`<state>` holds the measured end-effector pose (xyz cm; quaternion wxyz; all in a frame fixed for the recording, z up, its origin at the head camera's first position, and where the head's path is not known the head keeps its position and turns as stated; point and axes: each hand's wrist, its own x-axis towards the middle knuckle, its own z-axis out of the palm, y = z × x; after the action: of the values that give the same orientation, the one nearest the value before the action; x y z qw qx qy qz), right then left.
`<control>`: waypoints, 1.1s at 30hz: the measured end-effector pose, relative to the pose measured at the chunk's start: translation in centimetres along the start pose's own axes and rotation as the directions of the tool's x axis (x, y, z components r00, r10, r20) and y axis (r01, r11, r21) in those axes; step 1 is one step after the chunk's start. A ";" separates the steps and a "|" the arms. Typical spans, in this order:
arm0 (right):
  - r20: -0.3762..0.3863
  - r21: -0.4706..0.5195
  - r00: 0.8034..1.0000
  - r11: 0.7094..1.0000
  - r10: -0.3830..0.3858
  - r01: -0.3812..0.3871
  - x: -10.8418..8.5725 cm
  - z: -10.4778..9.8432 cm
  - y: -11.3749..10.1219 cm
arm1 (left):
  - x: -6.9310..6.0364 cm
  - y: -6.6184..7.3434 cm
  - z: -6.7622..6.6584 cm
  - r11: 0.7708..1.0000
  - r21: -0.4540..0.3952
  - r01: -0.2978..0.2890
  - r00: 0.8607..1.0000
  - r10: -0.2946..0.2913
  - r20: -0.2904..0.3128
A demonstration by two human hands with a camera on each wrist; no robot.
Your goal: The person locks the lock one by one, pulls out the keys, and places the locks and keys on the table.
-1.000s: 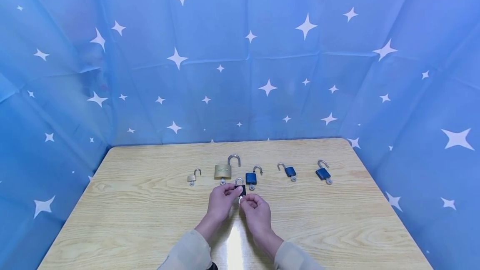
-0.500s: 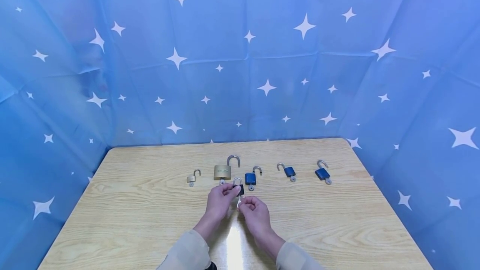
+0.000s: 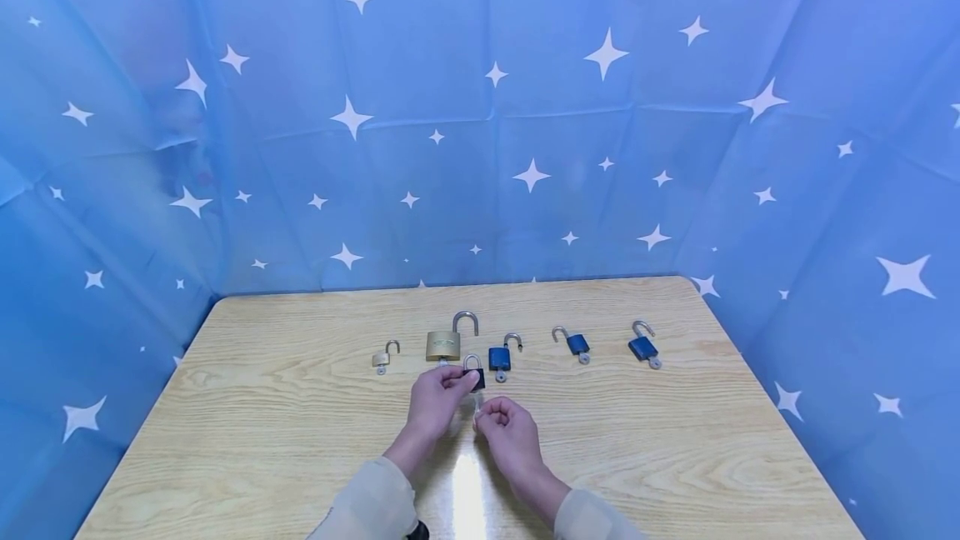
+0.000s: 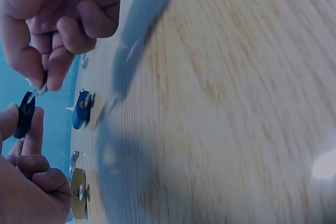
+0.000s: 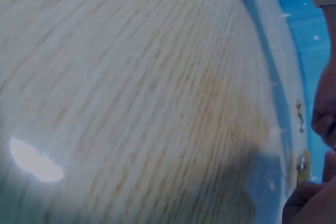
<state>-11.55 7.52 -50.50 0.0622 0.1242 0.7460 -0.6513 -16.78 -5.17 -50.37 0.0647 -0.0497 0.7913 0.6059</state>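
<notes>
Between thumb and fingers, my left hand (image 3: pixel 432 403) holds a small black padlock (image 3: pixel 476 380) upright, its shackle (image 3: pixel 472 359) on top and down in the body. My right hand (image 3: pixel 513 437) pinches a small key (image 4: pixel 38 92) just below the lock. In the left wrist view, the key's end is right by the underside of the black padlock (image 4: pixel 24 120), where the keyhole is; I cannot tell whether its tip is inside. Fingers cover much of both things. The right wrist view shows the hands only at its right edge, with neither lock nor key visible.
Behind the hands, a row of unlocked padlocks with keys in them lies on the wooden table (image 3: pixel 262 423): a small brass one (image 3: pixel 381 360), a large brass one (image 3: pixel 442 346) and blue ones (image 3: pixel 499 358), (image 3: pixel 577 344), (image 3: pixel 642 348). A starry blue curtain (image 3: pixel 450 165) surrounds the table.
My right hand has moved slightly toward me with the key, and more of the key shows below the black padlock. The left hand with the padlock has shifted a little to the left.
</notes>
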 end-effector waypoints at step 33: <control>0.103 -0.017 0.995 1.000 -0.014 0.016 -0.3 1.0 0.2 | -1.2 -2.9 -9.1 0.932 0.353 0.084 0.992 -0.044 -0.121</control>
<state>-11.29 6.57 -50.71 0.0970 0.0843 0.7483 -0.6508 -15.54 -14.67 -50.64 0.0484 -0.0965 0.8885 0.4461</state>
